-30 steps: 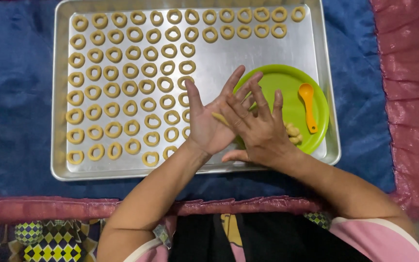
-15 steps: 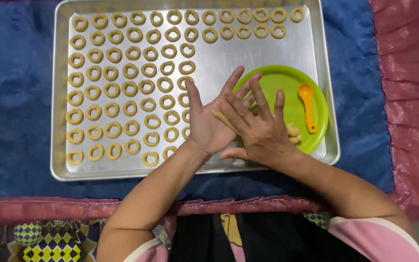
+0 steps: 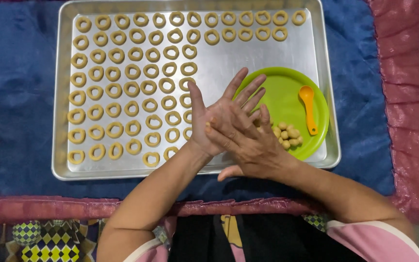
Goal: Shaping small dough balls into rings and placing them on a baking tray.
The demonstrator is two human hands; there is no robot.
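Our left hand (image 3: 214,119) lies palm up with its fingers (image 3: 248,92) spread wide and straight, reaching over the edge of the green plate (image 3: 287,92). Our right hand (image 3: 250,143) lies flat across that palm, fingers (image 3: 221,138) stretched out and close together, thumb hanging free toward us. Between the two palms a thin piece of dough (image 3: 208,124) shows only as a small tan tip at the left edge of the right hand; the rest is hidden, so neither hand grips it, it is just pressed between them.

Just right of the hands, a heap of small dough balls (image 3: 287,136) sits on the plate, and an orange spoon (image 3: 309,107) lies near its far side. The plate rests on the right end of a metal tray (image 3: 229,58). Dough rings (image 3: 122,87) fill the tray's left half in rows and run along its far edge.

The tray lies on a blue cloth (image 3: 15,97), bordered by a pink ruffled edge (image 3: 403,97) at the right and near sides. A patterned fabric (image 3: 44,240) shows at the lower left.
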